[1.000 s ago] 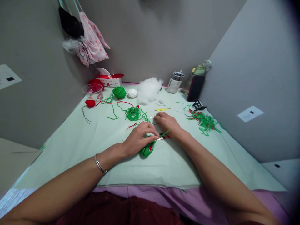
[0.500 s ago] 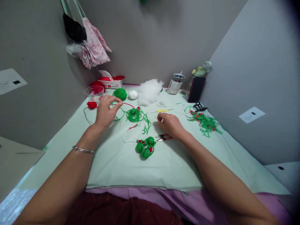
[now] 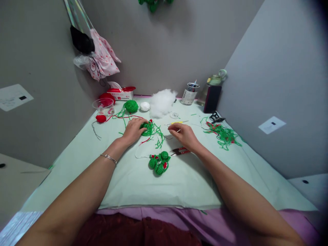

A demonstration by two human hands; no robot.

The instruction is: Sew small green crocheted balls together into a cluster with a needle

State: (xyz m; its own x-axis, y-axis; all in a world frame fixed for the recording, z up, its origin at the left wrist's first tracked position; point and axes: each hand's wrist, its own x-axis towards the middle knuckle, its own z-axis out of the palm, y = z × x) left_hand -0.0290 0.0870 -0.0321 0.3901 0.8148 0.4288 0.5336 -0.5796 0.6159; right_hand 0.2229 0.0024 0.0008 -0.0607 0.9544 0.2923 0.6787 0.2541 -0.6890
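Left fingers point(image 3: 139, 120) touch green yarn point(image 3: 148, 131) well inside table edge point(image 3: 164, 207).

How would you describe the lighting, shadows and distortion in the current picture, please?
Head view: soft light, with a faint shadow on the pale table cover beside the right forearm; head view: dark, blurred upper right corner; head view: apparent wide-angle stretching towards the edges; head view: detail at the right hand too fine to make out.

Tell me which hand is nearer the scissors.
Right: the right hand is just beyond the scissors; the left hand is farther left, at the green yarn tangle.
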